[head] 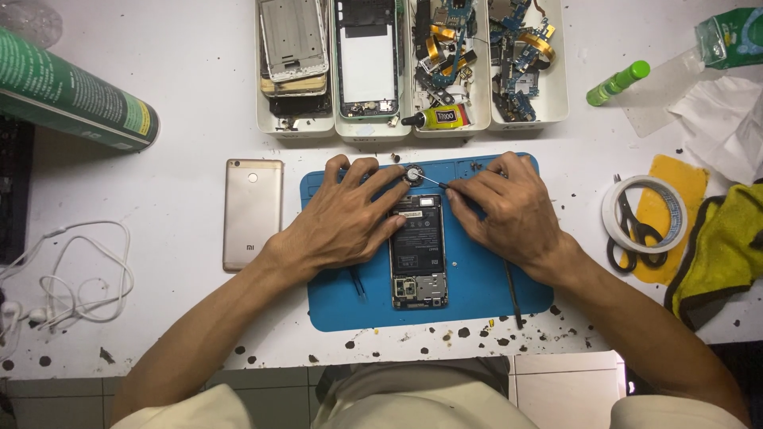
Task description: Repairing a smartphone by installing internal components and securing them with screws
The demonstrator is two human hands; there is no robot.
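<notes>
I see my left hand [346, 214] pressing flat on the opened phone [417, 250], fingers spread, mid blue mat [477, 278]. My right hand [509, 210], at three o'clock, has fingers pinched on a thin tool [429, 181] pointing toward a small round part [413, 175] at twelve.

Green spray can [75, 91] with yellow label band, lying at ten o'clock. Yellow glue tube [439, 117], black tip, in tray at twelve. Green packet [727, 36] at two o'clock. Black battery label [417, 234] at centre.
</notes>
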